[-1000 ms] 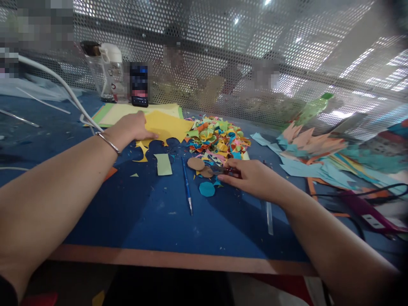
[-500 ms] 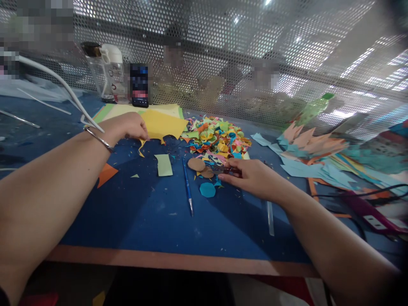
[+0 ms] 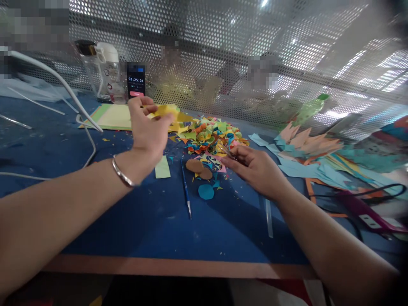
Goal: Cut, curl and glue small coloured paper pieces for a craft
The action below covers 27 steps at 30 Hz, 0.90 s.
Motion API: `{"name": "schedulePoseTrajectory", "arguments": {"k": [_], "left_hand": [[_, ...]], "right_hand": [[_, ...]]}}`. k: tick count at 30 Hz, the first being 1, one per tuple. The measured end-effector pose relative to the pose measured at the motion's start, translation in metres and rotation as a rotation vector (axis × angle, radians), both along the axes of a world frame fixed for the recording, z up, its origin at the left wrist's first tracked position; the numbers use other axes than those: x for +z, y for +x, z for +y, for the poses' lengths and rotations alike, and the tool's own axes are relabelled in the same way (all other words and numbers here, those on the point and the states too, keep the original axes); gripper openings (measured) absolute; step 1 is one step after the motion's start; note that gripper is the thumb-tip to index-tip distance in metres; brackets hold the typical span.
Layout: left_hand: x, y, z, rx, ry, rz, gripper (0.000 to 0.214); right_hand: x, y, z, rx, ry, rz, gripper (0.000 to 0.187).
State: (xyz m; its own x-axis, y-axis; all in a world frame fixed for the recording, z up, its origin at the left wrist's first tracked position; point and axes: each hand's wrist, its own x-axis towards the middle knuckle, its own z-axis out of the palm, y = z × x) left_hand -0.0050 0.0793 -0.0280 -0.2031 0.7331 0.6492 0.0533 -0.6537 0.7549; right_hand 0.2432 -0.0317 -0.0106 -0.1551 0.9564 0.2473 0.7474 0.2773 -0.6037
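Left hand raised one yellow sheet, right hand scissors.

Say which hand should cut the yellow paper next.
Right, probably: the right hand grips what look like scissors, while the left hand holds the yellow paper up.

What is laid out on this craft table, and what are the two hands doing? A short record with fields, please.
Left hand: raised, pinching a yellow paper; bracelet on the wrist
Right hand: closed on a thin metal tool, too blurred to identify
Near the hands: scrap pile, brown discs, blue pen
Back edge: phone showing a timer, bottle, paper sheets
Surface: blue table
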Motion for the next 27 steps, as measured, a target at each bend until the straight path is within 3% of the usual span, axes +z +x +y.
{"name": "schedulePoseTrajectory", "arguments": {"k": [2, 6, 12, 17, 22, 24, 27], "left_hand": [[0.003, 0.022, -0.035, -0.071, 0.136, -0.079, 0.045], [0.000, 0.046, -0.075, -0.281, 0.296, 0.105, 0.028], [-0.006, 0.043, -0.077, -0.324, 0.395, 0.281, 0.027], [0.006, 0.038, -0.089, -0.321, 0.494, 0.519, 0.017], [0.019, 0.028, -0.097, -0.407, 0.708, 0.760, 0.009], [0.023, 0.025, -0.096, -0.425, 0.763, 0.917, 0.018], [0.025, 0.023, -0.091, -0.428, 0.619, 1.165, 0.034]], "right_hand": [[0.000, -0.004, -0.001, 0.020, -0.055, 0.192, 0.041], [0.001, -0.012, -0.004, 0.082, -0.044, 0.547, 0.035], [0.002, -0.020, -0.007, 0.021, -0.053, 0.744, 0.028], [0.005, -0.022, -0.006, -0.003, -0.106, 0.763, 0.030], [0.011, -0.021, -0.010, -0.041, -0.008, 0.702, 0.033], [0.012, -0.020, -0.011, -0.023, 0.027, 0.699, 0.031], [0.012, -0.019, -0.012, -0.004, 0.052, 0.746, 0.028]]}}
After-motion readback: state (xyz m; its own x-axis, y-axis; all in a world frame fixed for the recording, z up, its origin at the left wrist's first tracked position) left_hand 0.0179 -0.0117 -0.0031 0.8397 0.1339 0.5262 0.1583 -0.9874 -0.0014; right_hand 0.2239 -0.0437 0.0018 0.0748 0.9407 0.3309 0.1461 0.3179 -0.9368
